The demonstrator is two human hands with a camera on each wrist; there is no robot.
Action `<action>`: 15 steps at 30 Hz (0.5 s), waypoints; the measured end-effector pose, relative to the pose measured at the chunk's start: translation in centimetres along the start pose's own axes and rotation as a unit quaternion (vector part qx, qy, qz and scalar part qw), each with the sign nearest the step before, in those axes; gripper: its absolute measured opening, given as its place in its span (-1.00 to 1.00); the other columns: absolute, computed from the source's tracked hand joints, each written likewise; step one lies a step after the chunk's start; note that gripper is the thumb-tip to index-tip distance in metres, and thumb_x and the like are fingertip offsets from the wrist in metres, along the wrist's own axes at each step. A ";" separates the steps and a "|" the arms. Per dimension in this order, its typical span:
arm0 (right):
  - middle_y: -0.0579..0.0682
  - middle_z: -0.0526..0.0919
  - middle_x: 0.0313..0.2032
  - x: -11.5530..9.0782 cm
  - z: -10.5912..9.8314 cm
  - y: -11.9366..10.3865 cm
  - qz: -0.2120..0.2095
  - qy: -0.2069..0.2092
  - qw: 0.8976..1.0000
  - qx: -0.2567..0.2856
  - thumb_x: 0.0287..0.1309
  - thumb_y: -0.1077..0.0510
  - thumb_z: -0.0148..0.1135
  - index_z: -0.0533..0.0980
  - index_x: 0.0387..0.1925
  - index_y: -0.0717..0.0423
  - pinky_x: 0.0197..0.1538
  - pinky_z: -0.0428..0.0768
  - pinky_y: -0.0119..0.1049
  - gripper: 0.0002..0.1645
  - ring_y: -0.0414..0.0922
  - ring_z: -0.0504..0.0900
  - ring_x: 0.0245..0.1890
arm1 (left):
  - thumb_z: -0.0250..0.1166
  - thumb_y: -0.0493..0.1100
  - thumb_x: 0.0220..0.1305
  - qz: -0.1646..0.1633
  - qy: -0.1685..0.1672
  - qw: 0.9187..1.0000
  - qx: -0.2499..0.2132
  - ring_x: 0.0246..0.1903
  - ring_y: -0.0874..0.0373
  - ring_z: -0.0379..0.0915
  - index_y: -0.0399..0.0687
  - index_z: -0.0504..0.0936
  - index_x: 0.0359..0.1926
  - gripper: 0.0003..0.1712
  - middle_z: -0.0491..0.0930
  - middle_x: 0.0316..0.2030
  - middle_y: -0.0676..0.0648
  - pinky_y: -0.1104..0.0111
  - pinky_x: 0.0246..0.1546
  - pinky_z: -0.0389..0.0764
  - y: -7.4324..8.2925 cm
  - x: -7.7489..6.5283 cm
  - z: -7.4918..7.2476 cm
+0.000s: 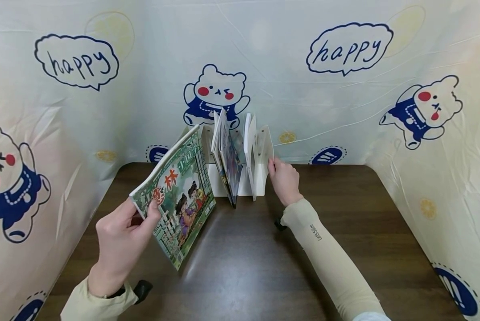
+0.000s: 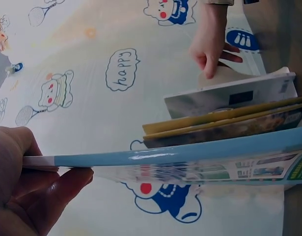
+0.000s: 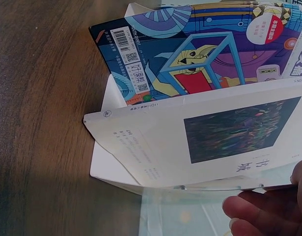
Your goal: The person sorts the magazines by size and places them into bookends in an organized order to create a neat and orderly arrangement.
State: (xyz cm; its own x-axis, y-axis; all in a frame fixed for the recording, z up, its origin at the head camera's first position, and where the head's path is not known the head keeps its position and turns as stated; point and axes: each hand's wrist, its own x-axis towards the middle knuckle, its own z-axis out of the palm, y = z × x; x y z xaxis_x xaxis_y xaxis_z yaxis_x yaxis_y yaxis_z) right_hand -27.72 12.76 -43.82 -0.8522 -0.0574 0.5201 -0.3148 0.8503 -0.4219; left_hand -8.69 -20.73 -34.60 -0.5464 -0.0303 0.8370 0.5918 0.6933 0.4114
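My left hand (image 1: 123, 236) pinches the near upper corner of a green-covered magazine (image 1: 185, 200) between thumb and fingers. The magazine stands tilted, its far edge at the left end of a white book rack (image 1: 267, 147). A light blue spine (image 2: 141, 157) shows on it in the left wrist view. At the rack's other end, my right hand (image 1: 285, 180) pinches the upright end panel. Between the panels stand a colourful magazine (image 3: 209, 54) with a barcode and a white book (image 3: 155, 137) with a dark picture on its cover.
The rack sits near the back edge of a dark brown wooden table (image 1: 240, 276). Behind it and at both sides hangs a pale printed cloth (image 1: 288, 98) with cartoon bears.
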 end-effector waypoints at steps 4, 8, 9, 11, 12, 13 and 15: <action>0.09 0.50 -0.69 0.0 0.0 0.1 -0.002 0.001 1.000 0.001 0.53 0.13 0.14 0.41 -0.57 0.13 -0.61 0.42 -0.05 -0.55 0.04 0.47 -0.70 | 0.31 -0.35 0.15 -0.003 -0.018 1.000 -0.008 -0.53 0.46 0.50 -0.35 0.77 -0.09 -0.70 0.78 -0.35 -0.25 0.68 -0.57 0.45 0.1 0.2 0.6; 0.07 0.50 -0.69 0.0 0.0 0.2 -0.003 0.003 1.000 0.003 0.54 0.13 0.13 0.41 -0.58 0.12 -0.62 0.42 -0.05 -0.54 0.04 0.47 -0.71 | 0.34 -0.43 0.12 -0.011 -0.029 0.999 -0.021 -0.51 0.43 0.52 -0.33 0.76 -0.02 -0.64 0.79 -0.28 -0.26 0.67 -0.57 0.46 0.0 0.4 1.2; 0.07 0.49 -0.69 0.0 0.0 0.2 -0.003 0.002 1.000 0.003 0.54 0.13 0.12 0.40 -0.58 0.12 -0.62 0.42 -0.06 -0.54 0.03 0.47 -0.71 | 0.35 -0.43 0.12 -0.011 -0.029 0.999 -0.021 -0.51 0.42 0.52 -0.33 0.76 -0.02 -0.64 0.79 -0.28 -0.26 0.67 -0.56 0.46 0.0 0.5 1.4; 0.05 0.47 -0.70 0.1 0.0 0.2 -0.002 0.001 1.000 0.003 0.54 0.13 0.12 0.39 -0.59 0.11 -0.62 0.41 -0.07 -0.53 0.03 0.46 -0.71 | 0.35 -0.44 0.12 -0.008 -0.030 0.999 -0.024 -0.52 0.40 0.52 -0.32 0.76 -0.02 -0.65 0.79 -0.27 -0.25 0.66 -0.57 0.46 -0.2 0.6 1.8; 0.05 0.47 -0.70 0.1 0.0 0.2 -0.001 0.000 1.000 0.003 0.54 0.13 0.11 0.39 -0.59 0.11 -0.62 0.41 -0.07 -0.53 0.03 0.46 -0.71 | 0.35 -0.44 0.13 -0.008 -0.030 0.999 -0.025 -0.52 0.40 0.52 -0.31 0.76 -0.03 -0.66 0.79 -0.27 -0.25 0.66 -0.56 0.46 -0.2 0.7 2.0; 0.05 0.46 -0.71 0.1 0.0 0.2 -0.001 0.000 1.000 0.002 0.54 0.13 0.11 0.39 -0.59 0.11 -0.62 0.40 -0.08 -0.53 0.02 0.45 -0.71 | 0.36 -0.44 0.13 -0.010 -0.032 0.999 -0.025 -0.52 0.39 0.53 -0.31 0.76 -0.02 -0.66 0.79 -0.26 -0.25 0.67 -0.56 0.47 -0.2 0.7 2.1; 0.05 0.46 -0.71 0.1 0.1 0.3 -0.001 -0.001 1.000 0.002 0.54 0.13 0.11 0.39 -0.59 0.11 -0.62 0.39 -0.08 -0.53 0.03 0.44 -0.71 | 0.35 -0.43 0.15 -0.008 -0.032 0.999 -0.023 -0.52 0.36 0.55 -0.32 0.75 -0.04 -0.68 0.79 -0.26 -0.25 0.67 -0.54 0.49 -0.4 0.9 2.5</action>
State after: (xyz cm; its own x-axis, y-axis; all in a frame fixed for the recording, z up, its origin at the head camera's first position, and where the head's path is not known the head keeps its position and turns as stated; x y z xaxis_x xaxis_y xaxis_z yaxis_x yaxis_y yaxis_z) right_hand -27.90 12.92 -43.97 -0.8525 -0.0601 0.5192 -0.3181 0.8479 -0.4241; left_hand -10.89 -19.23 -34.91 -0.5914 0.0063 0.8063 0.6091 0.6587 0.4417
